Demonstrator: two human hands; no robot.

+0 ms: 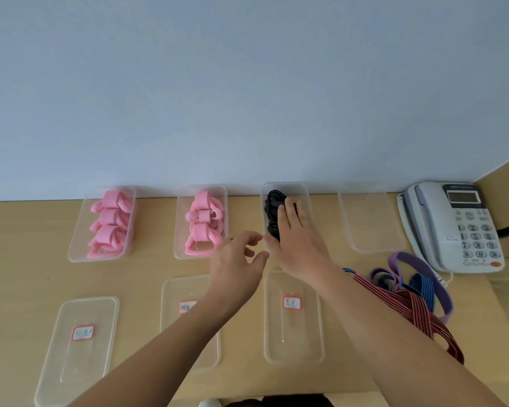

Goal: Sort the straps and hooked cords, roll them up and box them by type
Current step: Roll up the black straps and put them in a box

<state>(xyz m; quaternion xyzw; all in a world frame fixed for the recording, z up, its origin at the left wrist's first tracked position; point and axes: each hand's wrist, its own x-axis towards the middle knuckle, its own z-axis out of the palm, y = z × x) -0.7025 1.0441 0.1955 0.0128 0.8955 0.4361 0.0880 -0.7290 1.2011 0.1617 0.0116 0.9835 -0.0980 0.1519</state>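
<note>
Four clear boxes are lined up along the wall on a wooden table (27,230). The first box (102,224) is filled with rolled pink straps (110,223), and the second box (201,221) holds more pink rolls (203,223). The third box (287,214) contains a bundle of black cords (273,212). The right hand (294,239) is laid over that box with its fingers straight, pressed down on the black cords. The left hand (238,259) is held just beside the near left corner of the same box, fingers loosely curled and nothing gripped; whether it touches the box cannot be told. The two hands are close together but not joined. The fourth box (369,218) stands beside a grey telephone (453,227) at the far right.

Three clear lids are laid nearer the person: one lid (80,348) at the left, a middle lid (185,318) partly covered by the left forearm, and a third lid (293,317), each marked with a small red-edged label.

Unsorted straps are heaped right of the right forearm: a red striped strap (415,312), a blue strap (422,284) and a purple band (409,262), tangled over one another
</note>
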